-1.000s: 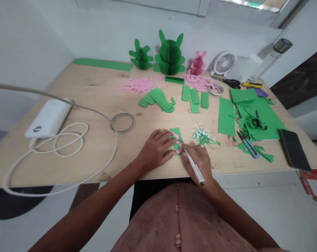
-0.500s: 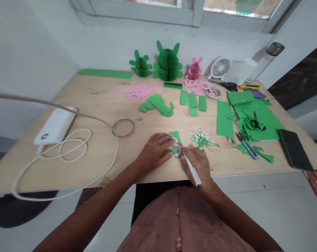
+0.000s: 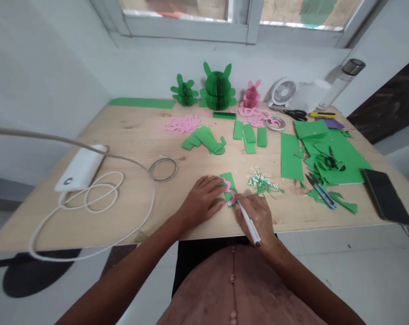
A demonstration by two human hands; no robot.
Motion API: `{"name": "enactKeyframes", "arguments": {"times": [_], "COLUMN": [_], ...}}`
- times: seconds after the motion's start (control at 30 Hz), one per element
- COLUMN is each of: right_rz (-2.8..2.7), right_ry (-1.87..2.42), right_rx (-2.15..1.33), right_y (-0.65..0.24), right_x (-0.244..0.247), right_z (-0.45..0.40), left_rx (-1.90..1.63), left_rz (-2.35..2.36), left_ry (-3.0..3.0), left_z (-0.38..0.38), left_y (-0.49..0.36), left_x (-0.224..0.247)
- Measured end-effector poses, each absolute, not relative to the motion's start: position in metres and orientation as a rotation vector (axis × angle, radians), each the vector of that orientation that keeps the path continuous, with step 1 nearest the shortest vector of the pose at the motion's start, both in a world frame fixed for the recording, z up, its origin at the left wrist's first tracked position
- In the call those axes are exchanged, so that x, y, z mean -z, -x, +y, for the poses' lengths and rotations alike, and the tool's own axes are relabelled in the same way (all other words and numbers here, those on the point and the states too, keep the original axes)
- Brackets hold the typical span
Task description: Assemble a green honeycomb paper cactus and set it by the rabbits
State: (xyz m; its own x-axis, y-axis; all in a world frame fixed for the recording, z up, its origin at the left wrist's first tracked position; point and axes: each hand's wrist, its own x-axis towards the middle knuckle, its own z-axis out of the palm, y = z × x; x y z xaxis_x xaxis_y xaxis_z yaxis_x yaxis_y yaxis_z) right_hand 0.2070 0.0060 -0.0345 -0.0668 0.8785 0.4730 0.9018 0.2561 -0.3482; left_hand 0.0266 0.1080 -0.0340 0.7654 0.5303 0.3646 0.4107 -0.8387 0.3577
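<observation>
A small green paper piece (image 3: 227, 176) lies near the table's front edge, with a curvy pink paper cutout (image 3: 229, 196) on top of it. My left hand (image 3: 204, 198) rests from the left with its fingers stretched out, fingertips at the left edge of the two papers. In my right hand (image 3: 258, 214) is a white pen (image 3: 249, 222), its tip at the right edge of the pink cutout and its dark end toward me. Just right of the papers sits a heap of green and white paper snippets (image 3: 262, 181).
Folded green strips (image 3: 249, 136) and pink scraps (image 3: 182, 124) lie beyond my hands. At right are thread snips (image 3: 321, 192), green sheets (image 3: 291, 155) and a phone (image 3: 386, 195); at left, a white power bank (image 3: 81, 168) with a looping cable. Paper honeycomb figures (image 3: 218, 88) stand at the back.
The camera view has tilted slightly, so the whole scene sits a little lower. Both hands keep nearly the same place on the papers, the pen tip still at the cutout's edge.
</observation>
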Motion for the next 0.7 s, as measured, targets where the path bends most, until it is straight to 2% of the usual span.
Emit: {"name": "enactKeyframes", "arguments": {"times": [0.7], "right_rz": [-1.928], "right_ry": [1.577], "right_rx": [0.045], "right_y": [-0.2076], "right_x": [0.0356], "right_z": [0.0057], "left_rx": [-0.69], "left_rz": [0.764], "left_ry": [-2.711], "left_z": [0.1068], "left_y": [-0.0272], "left_x": [0.0362]}}
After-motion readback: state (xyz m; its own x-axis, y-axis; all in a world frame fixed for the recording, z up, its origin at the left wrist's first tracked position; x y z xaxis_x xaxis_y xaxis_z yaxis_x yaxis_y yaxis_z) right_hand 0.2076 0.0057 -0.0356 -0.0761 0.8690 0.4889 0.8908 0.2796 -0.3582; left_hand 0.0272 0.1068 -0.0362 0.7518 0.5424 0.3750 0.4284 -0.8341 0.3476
